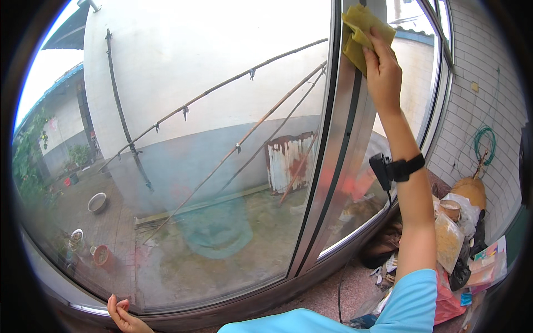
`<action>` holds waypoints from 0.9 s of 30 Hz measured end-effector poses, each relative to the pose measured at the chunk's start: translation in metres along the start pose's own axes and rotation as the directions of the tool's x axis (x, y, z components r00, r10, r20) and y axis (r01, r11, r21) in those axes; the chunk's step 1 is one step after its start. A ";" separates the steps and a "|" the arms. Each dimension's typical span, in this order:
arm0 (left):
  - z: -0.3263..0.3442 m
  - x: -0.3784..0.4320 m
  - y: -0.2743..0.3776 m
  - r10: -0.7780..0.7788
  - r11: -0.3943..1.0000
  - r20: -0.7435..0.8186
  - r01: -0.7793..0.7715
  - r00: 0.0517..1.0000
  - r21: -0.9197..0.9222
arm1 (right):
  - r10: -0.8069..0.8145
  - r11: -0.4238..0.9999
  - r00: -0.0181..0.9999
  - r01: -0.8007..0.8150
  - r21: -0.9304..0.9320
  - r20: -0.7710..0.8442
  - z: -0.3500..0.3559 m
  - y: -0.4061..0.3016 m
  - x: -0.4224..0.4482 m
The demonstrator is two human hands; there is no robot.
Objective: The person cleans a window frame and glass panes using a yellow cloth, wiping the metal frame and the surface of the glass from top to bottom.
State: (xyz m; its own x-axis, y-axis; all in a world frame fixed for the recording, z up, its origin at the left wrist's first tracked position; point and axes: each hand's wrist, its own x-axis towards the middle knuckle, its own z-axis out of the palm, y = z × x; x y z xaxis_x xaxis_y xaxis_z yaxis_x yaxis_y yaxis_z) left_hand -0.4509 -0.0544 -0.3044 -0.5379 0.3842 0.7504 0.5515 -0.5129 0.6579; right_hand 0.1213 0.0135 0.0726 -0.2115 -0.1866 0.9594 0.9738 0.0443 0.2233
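My right hand (384, 68) is raised at the upper right and grips a folded yellow cloth (359, 25). The cloth lies against the upper part of the aluminium window frame (341, 137), between two glass panes. A black strap with a small device (387, 170) and a cable circles my right forearm. Down at the lower left, my left hand (127, 317) is beside the bottom edge of the large glass pane (208, 266). Its fingers are loosely bent, and nothing shows in them.
Bags and packets (449, 241) are heaped at the right beside a tiled wall (466, 100) with a coiled green hose (484, 141). The device's cable (339, 291) hangs to the speckled surface below. Through the glass I see wooden poles (220, 85), pots (102, 255) and rusty corrugated sheet (290, 162).
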 end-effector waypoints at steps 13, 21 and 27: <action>0.013 -0.001 -0.013 -0.011 0.998 0.028 0.013 1.000 -0.065 | -0.035 0.999 0.875 0.027 0.023 0.483 -0.086 -0.043 -0.169; 0.037 0.013 0.006 0.046 0.992 0.098 -0.034 0.994 -0.118 | 0.097 0.983 0.823 -0.169 0.077 0.560 -0.109 -0.079 -0.252; 0.050 0.012 0.014 0.080 0.989 0.140 -0.061 0.987 -0.131 | 0.120 0.985 0.912 -0.157 0.064 0.392 -0.076 -0.063 -0.184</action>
State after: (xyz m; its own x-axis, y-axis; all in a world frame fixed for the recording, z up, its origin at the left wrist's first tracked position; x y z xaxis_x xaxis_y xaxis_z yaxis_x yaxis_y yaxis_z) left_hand -0.4176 -0.0186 -0.2827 -0.3979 0.4454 0.8021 0.4953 -0.6316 0.5964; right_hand 0.1053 -0.0291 -0.1306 -0.1087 0.2195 0.9695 0.9875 0.1357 0.0800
